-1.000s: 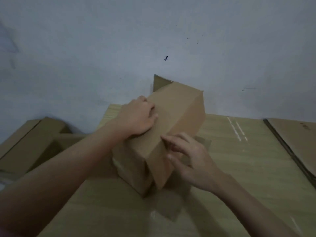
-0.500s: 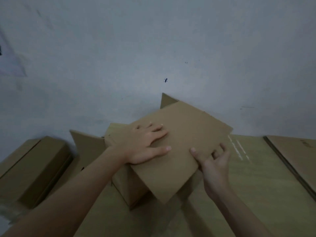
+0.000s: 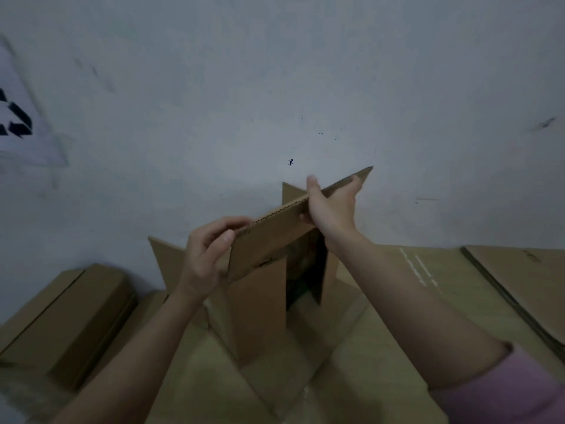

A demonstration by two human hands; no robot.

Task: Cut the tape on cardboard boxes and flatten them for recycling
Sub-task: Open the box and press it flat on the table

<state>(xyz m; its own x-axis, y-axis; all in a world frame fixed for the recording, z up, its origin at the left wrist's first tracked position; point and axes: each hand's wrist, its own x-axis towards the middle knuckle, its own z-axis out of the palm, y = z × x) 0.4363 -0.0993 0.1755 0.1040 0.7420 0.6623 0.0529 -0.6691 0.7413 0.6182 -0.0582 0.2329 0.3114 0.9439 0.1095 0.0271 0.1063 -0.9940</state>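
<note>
Box (image 3: 260,304) upright on table (image 3: 382,347) by wall, top flap (image 3: 275,237) raised. Left hand (image 3: 203,258) pinches flap's near corner; right hand (image 3: 333,206) grips its corrugated edge. Light, stiff board (likely bends only along creases); best held by edges, near folds.

A pale wall (image 3: 275,71) rises behind the counter (image 3: 382,347); a white sheet (image 3: 18,127) with black arrows hangs at left.
</note>
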